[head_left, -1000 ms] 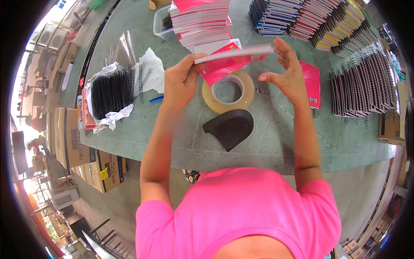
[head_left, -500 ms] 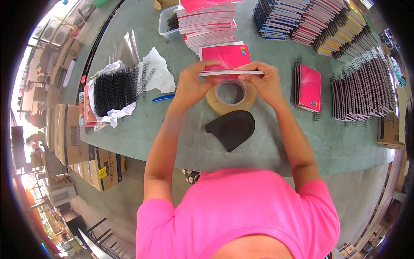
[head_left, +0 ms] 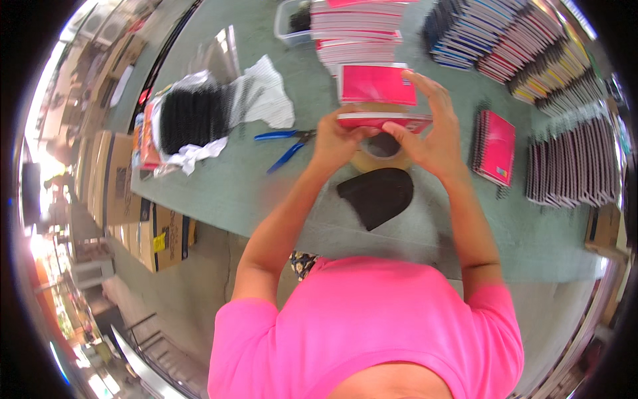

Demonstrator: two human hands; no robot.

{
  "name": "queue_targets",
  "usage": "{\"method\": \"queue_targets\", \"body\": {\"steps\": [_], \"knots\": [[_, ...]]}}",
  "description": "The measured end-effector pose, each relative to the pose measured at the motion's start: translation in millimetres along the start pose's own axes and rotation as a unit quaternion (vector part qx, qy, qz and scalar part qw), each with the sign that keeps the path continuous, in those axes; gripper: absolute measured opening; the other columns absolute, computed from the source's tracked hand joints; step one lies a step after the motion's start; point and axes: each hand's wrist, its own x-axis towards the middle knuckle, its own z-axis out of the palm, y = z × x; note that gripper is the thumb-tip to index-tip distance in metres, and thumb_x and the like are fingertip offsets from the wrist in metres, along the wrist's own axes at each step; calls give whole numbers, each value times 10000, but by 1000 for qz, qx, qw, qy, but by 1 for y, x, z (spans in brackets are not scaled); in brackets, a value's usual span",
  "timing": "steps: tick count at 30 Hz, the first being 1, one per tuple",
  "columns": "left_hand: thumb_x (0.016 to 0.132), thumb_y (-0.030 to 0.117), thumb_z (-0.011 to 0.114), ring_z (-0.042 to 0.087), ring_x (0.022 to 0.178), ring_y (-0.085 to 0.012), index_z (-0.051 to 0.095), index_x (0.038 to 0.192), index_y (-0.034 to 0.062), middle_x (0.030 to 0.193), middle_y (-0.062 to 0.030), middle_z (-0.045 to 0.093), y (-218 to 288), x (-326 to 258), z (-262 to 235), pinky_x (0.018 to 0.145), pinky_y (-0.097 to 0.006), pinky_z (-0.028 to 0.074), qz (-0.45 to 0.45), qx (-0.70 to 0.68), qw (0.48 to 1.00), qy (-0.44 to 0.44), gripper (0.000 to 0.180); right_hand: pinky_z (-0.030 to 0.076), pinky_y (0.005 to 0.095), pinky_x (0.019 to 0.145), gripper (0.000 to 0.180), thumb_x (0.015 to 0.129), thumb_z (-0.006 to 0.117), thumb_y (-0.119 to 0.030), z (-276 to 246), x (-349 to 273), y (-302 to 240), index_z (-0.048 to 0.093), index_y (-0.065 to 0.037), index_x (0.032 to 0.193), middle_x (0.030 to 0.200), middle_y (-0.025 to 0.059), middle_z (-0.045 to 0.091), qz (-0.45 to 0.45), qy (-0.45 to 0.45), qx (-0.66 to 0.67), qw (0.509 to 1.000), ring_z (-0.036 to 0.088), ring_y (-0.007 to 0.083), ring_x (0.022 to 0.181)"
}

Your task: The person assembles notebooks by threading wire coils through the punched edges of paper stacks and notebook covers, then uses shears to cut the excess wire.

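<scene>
Head view: my left hand (head_left: pixel 339 136) & right hand (head_left: pixel 432 130), apart 1 s ago, now pinch both ends of pink notebook (head_left: pixel 384 120), held edge-on above tape roll (head_left: pixel 380 151) by black pad (head_left: pixel 377 195), so grip looks set.

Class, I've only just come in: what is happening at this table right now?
A person in a pink shirt holds a thin pink notebook edge-on with both hands, left hand and right hand, just above a roll of tape. A black curved piece lies nearer the body. Blue pliers and a bundle of black coils lie to the left. Stacks of notebooks stand behind, and another pink notebook lies to the right.
</scene>
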Motion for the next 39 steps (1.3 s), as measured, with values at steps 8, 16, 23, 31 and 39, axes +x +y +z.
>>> {"method": "queue_targets", "body": {"steps": [8,16,23,31,39], "knots": [[797,159,657,647,749,-179,667,975,49,921,-96,685,36,20,-66,694,-319,498,99,400,906,-91,209,458,369,699,160,688,685,-130,17,-6,-8,636,-83,834,866,57,657,-42,-181,-54,981,616,262,804],[764,265,654,634,820,-379,643,831,25,827,-194,659,-14,56,-204,708,-445,495,-24,616,747,249,250,471,373,682,130,708,673,-133,14,-8,-19,656,-63,816,793,81,652,-68,-161,-47,983,616,278,747],[763,157,550,611,894,-385,611,995,22,917,-238,635,-3,60,-200,778,-451,478,40,644,731,224,275,449,391,632,117,722,668,-159,17,0,-12,652,-88,814,743,79,643,-41,-194,-74,977,618,267,716],[901,300,537,608,831,-350,628,1015,26,896,-155,642,62,-5,-78,720,-389,472,124,377,916,57,310,457,397,616,168,771,648,-218,22,19,-10,671,-115,902,730,92,651,31,-236,-75,968,621,280,673],[842,174,653,566,611,-162,656,923,15,745,-95,596,43,-25,-28,565,-266,437,179,391,896,107,179,466,389,608,174,806,609,-241,22,16,-10,690,-155,933,763,87,661,51,-233,-27,971,632,276,685]]}}
